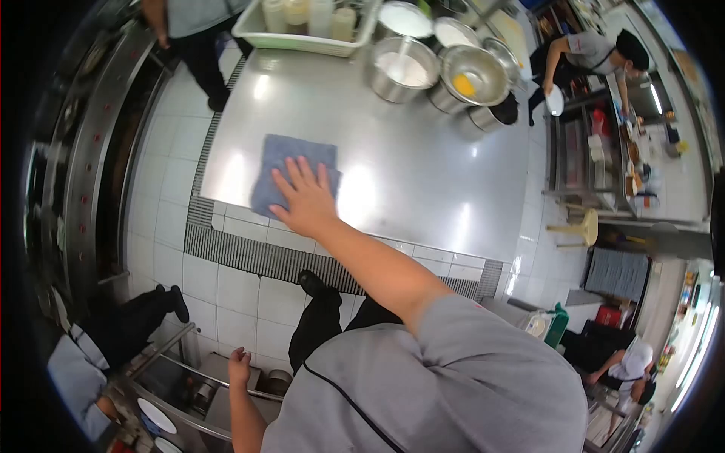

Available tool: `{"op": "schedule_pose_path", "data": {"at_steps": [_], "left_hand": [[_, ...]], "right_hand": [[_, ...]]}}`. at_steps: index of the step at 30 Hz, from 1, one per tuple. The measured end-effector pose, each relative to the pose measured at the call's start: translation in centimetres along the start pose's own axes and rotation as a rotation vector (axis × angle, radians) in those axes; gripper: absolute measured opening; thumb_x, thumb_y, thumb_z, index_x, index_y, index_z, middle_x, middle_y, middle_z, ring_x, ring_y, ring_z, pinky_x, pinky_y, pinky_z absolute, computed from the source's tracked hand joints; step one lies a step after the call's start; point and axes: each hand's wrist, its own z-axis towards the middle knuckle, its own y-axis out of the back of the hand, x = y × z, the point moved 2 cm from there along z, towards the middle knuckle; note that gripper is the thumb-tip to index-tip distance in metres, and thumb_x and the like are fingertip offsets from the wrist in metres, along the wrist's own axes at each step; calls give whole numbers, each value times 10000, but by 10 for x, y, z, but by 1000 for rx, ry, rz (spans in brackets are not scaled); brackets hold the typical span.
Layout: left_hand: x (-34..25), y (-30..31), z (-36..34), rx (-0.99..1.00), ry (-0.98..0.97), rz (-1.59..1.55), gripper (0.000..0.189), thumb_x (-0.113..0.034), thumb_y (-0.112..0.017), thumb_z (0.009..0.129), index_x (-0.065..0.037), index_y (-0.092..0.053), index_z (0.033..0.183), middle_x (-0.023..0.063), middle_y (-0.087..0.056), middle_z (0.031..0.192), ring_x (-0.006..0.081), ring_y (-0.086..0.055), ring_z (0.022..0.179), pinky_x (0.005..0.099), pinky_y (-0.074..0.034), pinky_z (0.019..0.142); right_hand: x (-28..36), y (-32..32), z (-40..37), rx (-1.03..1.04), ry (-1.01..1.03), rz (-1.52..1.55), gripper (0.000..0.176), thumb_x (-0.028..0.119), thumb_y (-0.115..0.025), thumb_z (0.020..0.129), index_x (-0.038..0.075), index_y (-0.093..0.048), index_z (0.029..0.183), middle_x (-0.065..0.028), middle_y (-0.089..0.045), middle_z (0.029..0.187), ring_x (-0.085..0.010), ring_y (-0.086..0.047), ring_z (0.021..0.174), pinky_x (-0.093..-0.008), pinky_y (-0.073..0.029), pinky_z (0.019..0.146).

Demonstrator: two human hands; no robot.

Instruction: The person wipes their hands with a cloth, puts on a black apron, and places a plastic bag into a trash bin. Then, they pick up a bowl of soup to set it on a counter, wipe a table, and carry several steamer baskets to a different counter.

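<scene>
My right hand point(306, 200) lies flat on a folded blue-grey cloth point(276, 155), fingers spread. The cloth rests on the stainless steel table point(423, 166), at its left front corner, with its lower edge reaching the table's rim. My left hand point(239, 368) hangs low at my side, away from the table and close to a metal rail point(219, 381). Its fingers are loosely curled, with nothing visible in them.
Along the table's back stand a white bin point(302, 41) of bottles, a steel pot of white powder point(408, 72) and a steel bowl point(487, 72) with something yellow. Several co-workers stand around; one point(596, 53) holds a white plate point(555, 100). A floor drain grate point(257, 257) runs below.
</scene>
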Motion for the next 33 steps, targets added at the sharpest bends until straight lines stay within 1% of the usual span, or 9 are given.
{"op": "schedule_pose_path", "data": {"at_steps": [11, 19, 20, 22, 24, 26, 28, 30, 33], "left_hand": [[-109, -78, -30, 31, -111, 186, 492, -220, -710, 920, 12, -598, 1340, 223, -694, 1211, 290, -676, 1104, 379, -531, 947], [-73, -122, -120, -83, -71, 161, 540, -347, -705, 904, -49, -614, 1345, 209, -694, 1241, 341, -681, 1125, 423, -533, 973], [-62, -124, -134, -110, -47, 185, 543, -351, -701, 902, -48, -615, 1344, 209, -698, 1232, 345, -679, 1124, 422, -529, 981], [-34, -129, -165, -186, 70, 109, 543, -353, -697, 901, -47, -617, 1342, 208, -701, 1225, 351, -675, 1128, 421, -524, 990], [8, -140, -190, -201, 164, 100, 538, -359, -692, 894, -37, -635, 1321, 215, -690, 1242, 362, -651, 1167, 423, -503, 1021], [55, -157, -216, -259, 220, 60, 534, -370, -692, 892, -35, -647, 1306, 220, -680, 1258, 367, -641, 1183, 428, -497, 1029], [95, -181, -240, -283, 280, 13, 540, -395, -695, 882, -33, -666, 1280, 228, -664, 1284, 373, -625, 1208, 433, -485, 1043], [129, -206, -263, -316, 362, -80, 551, -415, -703, 870, -38, -674, 1272, 228, -661, 1289, 374, -620, 1214, 432, -482, 1044], [137, -228, -298, -326, 440, -271, 539, -413, -712, 868, -52, -680, 1267, 217, -672, 1273, 370, -627, 1199, 432, -488, 1032]], "right_hand": [[-286, 160, -299, -95, -441, -340, 822, 464, -684, 846, 190, -406, 1569, -184, -315, 1639, -401, -223, 1533, -670, -133, 1184], [-459, 184, -239, -111, -197, -514, 653, 448, -490, 1039, 121, -361, 1590, -173, -331, 1641, -365, -252, 1530, -565, -164, 1223], [-471, 188, -220, -108, -216, -556, 614, 404, -493, 1055, 107, -375, 1579, -123, -421, 1594, -326, -324, 1500, -470, -206, 1239], [-535, 174, -184, -140, -246, -441, 617, 439, -481, 1061, 91, -397, 1563, -200, -373, 1608, -395, -316, 1492, -521, -232, 1220], [-438, 211, -154, -21, -631, -435, 574, 305, -564, 1021, 55, -441, 1523, -151, -401, 1598, -355, -346, 1480, -490, -293, 1201], [-287, 267, -169, -223, -491, -713, 437, 262, -523, 1019, 32, -572, 1388, -213, -665, 1213, -332, -649, 1123, -455, -531, 920], [-260, 236, -186, -655, -126, -934, 422, 291, -480, 1023, 66, -601, 1359, -201, -679, 1171, -378, -650, 1141, -490, -526, 940], [-283, 156, -183, -727, -11, -858, 454, 347, -504, 1018, 69, -599, 1364, -210, -668, 1218, -406, -629, 1182, -519, -509, 979], [-240, 27, -194, -522, 269, -535, 569, 343, -597, 967, 38, -520, 1442, -219, -402, 1580, -405, -382, 1455, -613, -320, 1142]]}}
